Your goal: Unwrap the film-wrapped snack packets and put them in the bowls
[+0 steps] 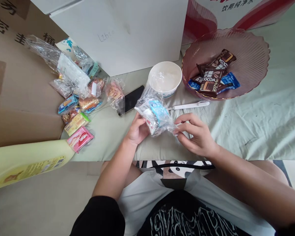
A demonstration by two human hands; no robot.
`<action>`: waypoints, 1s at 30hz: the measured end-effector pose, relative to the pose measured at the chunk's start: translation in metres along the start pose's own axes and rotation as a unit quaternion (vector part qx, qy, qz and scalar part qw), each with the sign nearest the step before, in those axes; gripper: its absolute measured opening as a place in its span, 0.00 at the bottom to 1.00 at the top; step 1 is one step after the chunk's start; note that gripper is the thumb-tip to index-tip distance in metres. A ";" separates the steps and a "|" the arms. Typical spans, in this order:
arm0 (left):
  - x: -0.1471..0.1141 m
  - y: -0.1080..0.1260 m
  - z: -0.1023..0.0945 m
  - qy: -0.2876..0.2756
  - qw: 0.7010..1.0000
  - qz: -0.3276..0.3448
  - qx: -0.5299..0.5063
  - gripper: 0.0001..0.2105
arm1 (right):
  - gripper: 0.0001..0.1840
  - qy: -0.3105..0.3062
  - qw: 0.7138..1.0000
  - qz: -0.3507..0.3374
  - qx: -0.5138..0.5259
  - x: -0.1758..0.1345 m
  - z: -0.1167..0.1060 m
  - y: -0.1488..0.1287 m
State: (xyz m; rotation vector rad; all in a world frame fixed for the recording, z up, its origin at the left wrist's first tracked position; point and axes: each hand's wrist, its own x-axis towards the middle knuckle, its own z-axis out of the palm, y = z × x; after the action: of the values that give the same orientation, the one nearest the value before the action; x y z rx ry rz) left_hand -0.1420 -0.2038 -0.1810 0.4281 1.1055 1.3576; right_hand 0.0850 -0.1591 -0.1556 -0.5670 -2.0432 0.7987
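A clear plastic bag with a blue-and-white printed packet (157, 113) inside is held up over the cloth, in front of a white paper bowl (165, 77). My left hand (138, 129) is closed on the bag's left lower side, thumb in front. At the bag's right end, my right hand (195, 134) pinches the loose crinkled plastic between thumb and fingertips. Behind the bag lies a white-handled knife or cutter (191, 105), its left end hidden by the bag. Some clear plastic shows inside the bowl.
A pink ribbed glass bowl (252, 62) holds several cocoa and blue snack packets. A black phone (132, 101) lies left of centre. Several wrapped snacks (80, 123) are piled at the left beside a yellow bottle (31, 160). Cardboard (22, 91) and white boxes (127, 36) stand behind.
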 end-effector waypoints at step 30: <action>-0.023 -0.014 0.009 -0.174 0.964 0.021 0.201 0.50 | 0.24 -0.062 0.983 0.011 -0.172 -0.023 0.039 0.007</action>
State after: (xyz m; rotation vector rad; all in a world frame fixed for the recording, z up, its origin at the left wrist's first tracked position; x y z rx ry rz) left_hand -0.1231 -0.2254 -0.1795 0.9549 1.0772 1.0370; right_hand 0.0651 -0.1825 -0.1902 -0.7487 -2.3131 0.5041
